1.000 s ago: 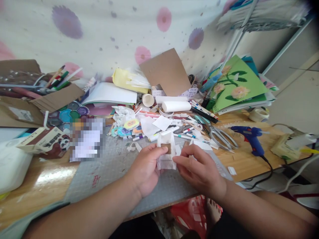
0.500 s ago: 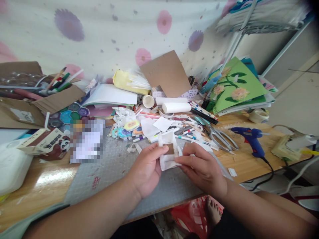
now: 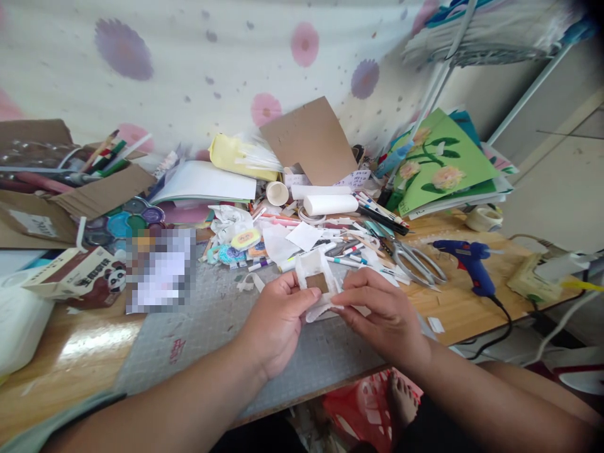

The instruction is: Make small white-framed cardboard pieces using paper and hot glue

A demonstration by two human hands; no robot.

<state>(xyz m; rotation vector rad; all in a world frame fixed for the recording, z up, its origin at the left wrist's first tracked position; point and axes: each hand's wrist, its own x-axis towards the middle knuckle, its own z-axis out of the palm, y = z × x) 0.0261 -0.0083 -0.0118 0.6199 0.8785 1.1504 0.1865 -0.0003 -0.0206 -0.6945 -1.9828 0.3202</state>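
A small brown cardboard piece with white tissue-like paper folded over its edges is held above the cutting mat. My left hand grips it from the left, thumb across its front. Along the lower right edge, my right hand pinches the white paper between thumb and fingers. The paper's lower edge looks loose and wrinkled. Part of the piece is hidden behind my left thumb and fingers.
A grey cutting mat lies under my hands. Behind it is a heap of markers and paper scraps. Large scissors and a blue glue gun lie right. A panda-printed carton and cardboard box stand left.
My left thumb has slid lower on the cardboard piece, and the piece is tilted more. My right fingers stay on the paper's lower right edge. The view has shifted slightly.
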